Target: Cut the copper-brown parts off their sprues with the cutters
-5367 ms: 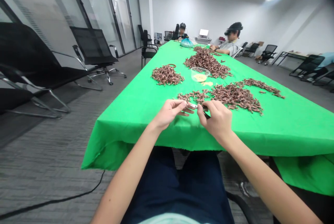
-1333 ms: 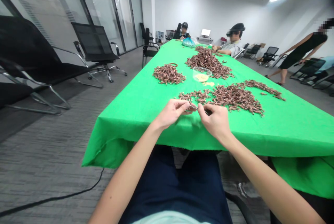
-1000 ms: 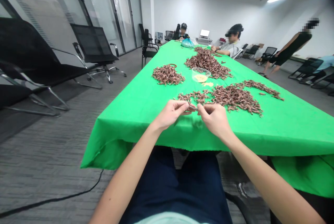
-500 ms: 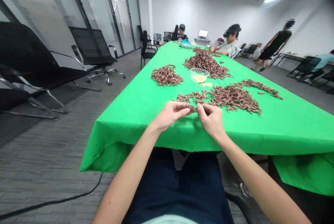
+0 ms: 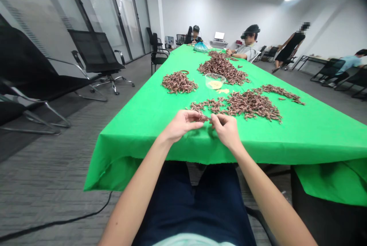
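Close to the table's near edge, my left hand [image 5: 185, 123] has its fingers closed round a small brown, knobbly piece [image 5: 204, 117]. My right hand [image 5: 226, 126] pinches at the right end of that piece, thumb against forefinger. Both hands are just above the green cloth. Right behind them spreads a heap of similar brown pieces [image 5: 252, 104], reaching to the right. Farther back, a clear round tub [image 5: 215, 81] holds pale yellowish bits, and a few more such bits [image 5: 223, 91] lie on the cloth in front of it.
A smaller brown pile [image 5: 179, 82] is at the left and a larger one [image 5: 222, 68] behind the tub. A blue bag [image 5: 200, 47] rests at the far end of the green tablecloth [image 5: 137, 123]. People sit beyond; one person [image 5: 291, 47] stands at right. Chairs [image 5: 96, 54] line the left.
The view has turned slightly, shifting everything a little left. My hands stay together at the brown piece, their fingers slightly moved. The standing person at the back has moved a bit.
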Available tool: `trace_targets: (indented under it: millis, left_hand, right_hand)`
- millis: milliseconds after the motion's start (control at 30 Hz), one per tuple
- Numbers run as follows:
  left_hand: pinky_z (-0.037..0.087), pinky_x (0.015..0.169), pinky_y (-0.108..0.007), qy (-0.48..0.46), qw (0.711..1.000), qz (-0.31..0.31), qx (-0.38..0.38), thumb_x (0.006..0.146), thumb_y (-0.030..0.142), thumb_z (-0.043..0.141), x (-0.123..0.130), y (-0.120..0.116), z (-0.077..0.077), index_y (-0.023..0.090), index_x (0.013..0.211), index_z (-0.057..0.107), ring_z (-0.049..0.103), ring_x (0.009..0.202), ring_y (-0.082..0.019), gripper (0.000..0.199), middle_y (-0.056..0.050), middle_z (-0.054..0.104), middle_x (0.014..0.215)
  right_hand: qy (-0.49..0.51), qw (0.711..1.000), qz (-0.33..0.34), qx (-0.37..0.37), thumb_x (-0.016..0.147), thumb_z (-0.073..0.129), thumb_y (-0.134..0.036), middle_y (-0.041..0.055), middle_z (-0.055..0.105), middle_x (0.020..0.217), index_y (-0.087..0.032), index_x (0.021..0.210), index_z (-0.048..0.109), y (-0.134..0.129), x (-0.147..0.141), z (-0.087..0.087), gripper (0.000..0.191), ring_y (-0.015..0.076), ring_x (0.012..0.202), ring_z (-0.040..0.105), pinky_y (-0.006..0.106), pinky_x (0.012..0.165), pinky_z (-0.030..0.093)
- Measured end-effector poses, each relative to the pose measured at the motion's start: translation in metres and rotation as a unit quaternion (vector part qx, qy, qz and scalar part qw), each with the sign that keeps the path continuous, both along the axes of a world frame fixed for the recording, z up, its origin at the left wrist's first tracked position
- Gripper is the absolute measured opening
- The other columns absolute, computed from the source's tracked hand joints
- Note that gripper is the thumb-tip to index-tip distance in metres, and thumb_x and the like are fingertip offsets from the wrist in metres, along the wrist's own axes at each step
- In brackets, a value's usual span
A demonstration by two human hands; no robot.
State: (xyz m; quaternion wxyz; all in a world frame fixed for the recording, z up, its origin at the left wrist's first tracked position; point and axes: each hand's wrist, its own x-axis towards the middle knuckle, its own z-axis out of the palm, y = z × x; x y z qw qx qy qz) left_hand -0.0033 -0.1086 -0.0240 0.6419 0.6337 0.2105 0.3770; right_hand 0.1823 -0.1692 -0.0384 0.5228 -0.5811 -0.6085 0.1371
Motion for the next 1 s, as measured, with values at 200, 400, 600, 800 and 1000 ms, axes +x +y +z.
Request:
trace_targets:
  millis: [200, 400, 600, 800, 1000]
  left_hand:
    - [0.051, 0.097, -0.035, 0.005, 1.0, 0.014, -0.008, 0.072, 0.026, 0.086, 0.0006, -0.0001, 0.0005, 0.012, 0.097, 0.077, 0.071, 0.099, -0.021, 0.03, -0.012, 0.077, 0.103]
    - [0.049, 0.101, -0.035, -0.012, 0.999, 0.027, -0.011, 0.073, 0.027, 0.084, 0.0021, 0.0028, -0.0031, 0.012, 0.099, 0.078, 0.069, 0.104, -0.022, 0.031, -0.012, 0.076, 0.109]
    - [0.048, 0.101, -0.035, -0.012, 1.0, 0.015, 0.013, 0.077, 0.029, 0.082, 0.0016, 0.0018, -0.0017, 0.013, 0.104, 0.077, 0.068, 0.107, -0.023, 0.031, -0.012, 0.076, 0.111]
    - [0.049, 0.099, -0.033, -0.014, 1.0, 0.004, 0.021, 0.078, 0.03, 0.082, 0.0023, 0.0012, -0.0007, 0.013, 0.103, 0.077, 0.069, 0.105, -0.022, 0.031, -0.012, 0.075, 0.111]
    - [0.048, 0.099, -0.033, -0.009, 1.0, 0.003, 0.028, 0.078, 0.03, 0.082, 0.002, 0.0013, -0.0009, 0.012, 0.102, 0.077, 0.068, 0.103, -0.022, 0.031, -0.012, 0.075, 0.108]
  right_hand:
    - [-0.004, 1.0, 0.003, 0.007, 0.094, 0.054, -0.05, -0.0004, 0.056, 0.054, -0.017, 0.063, 0.064, -0.0033, 0.0001, 0.0009, 0.047, 0.0118, 0.05, 0.046, 0.027, 0.051, 0.032]
    - [-0.022, 1.0, -0.01, 0.013, 0.094, 0.054, -0.05, -0.0013, 0.054, 0.053, -0.018, 0.06, 0.062, -0.0054, -0.0017, -0.0001, 0.047, 0.0112, 0.049, 0.043, 0.028, 0.051, 0.03]
    - [-0.091, 0.992, -0.051, 0.065, 0.094, 0.054, -0.044, -0.0022, 0.05, 0.053, -0.019, 0.062, 0.06, -0.0079, -0.0064, -0.0019, 0.042, 0.0107, 0.05, 0.042, 0.028, 0.054, 0.03]
    - [-0.103, 0.99, -0.056, 0.075, 0.095, 0.053, -0.044, -0.0024, 0.048, 0.053, -0.019, 0.064, 0.06, -0.0099, -0.0062, -0.003, 0.041, 0.0106, 0.049, 0.041, 0.027, 0.053, 0.029]
    - [-0.094, 0.991, -0.05, 0.084, 0.095, 0.053, -0.044, -0.0031, 0.045, 0.052, -0.018, 0.062, 0.059, -0.0103, -0.0075, -0.0005, 0.042, 0.0102, 0.049, 0.039, 0.027, 0.052, 0.028]
